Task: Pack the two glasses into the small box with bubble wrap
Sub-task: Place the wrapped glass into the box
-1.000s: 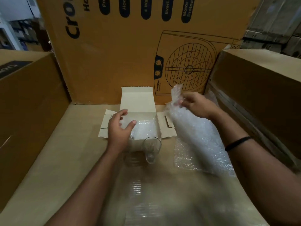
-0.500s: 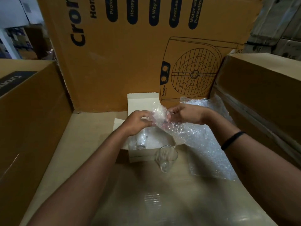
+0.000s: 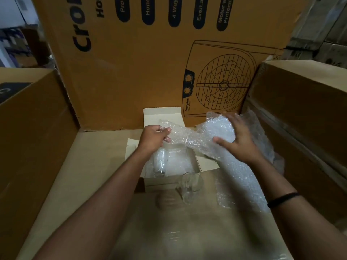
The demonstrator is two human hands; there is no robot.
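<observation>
A small white box [image 3: 161, 182] stands open at the middle, its lid [image 3: 162, 117] raised at the back. One clear glass [image 3: 160, 163] lies inside it on bubble wrap lining. A second clear glass [image 3: 190, 186] stands upright on the cardboard just in front of the box's right corner. My left hand [image 3: 153, 137] pinches one end of a bubble wrap sheet [image 3: 199, 137] above the box. My right hand [image 3: 237, 139] grips the other end, fingers spread over it. The sheet stretches between both hands and trails down to the right.
A tall orange fan carton [image 3: 150, 62] forms the back wall. Brown cartons stand at the left [image 3: 32, 137] and right [image 3: 300, 119]. The work surface [image 3: 93, 175] is cardboard, with clear plastic film [image 3: 178, 231] lying on its near part.
My hands have spread apart, pulling the bubble wrap out wider above the box. The right hand shifted right and opened its fingers over the sheet. The view has moved closer.
</observation>
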